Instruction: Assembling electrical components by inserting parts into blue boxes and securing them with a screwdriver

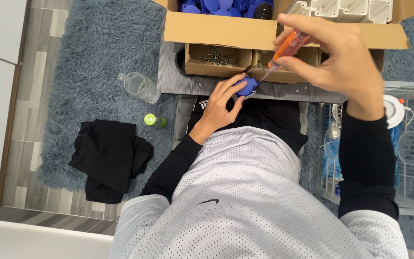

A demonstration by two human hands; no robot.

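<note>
Blue, the small round plastic part (246, 86) sat pinched in our left hand (219, 108) against the grey desk (178, 79) edge, steadied, while our right hand (334, 55) closed around the orange-handled screwdriver (288, 48), tip angled down onto it.

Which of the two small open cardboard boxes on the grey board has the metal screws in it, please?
The left-hand small box, directly above the left hand, holds the screws; the other small box sits behind the orange-handled screwdriver.

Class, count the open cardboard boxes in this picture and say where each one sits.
3: one large cardboard box at the top holding blue parts, and two small boxes below it, one with screws and one beside it. Others may be hidden.
</note>
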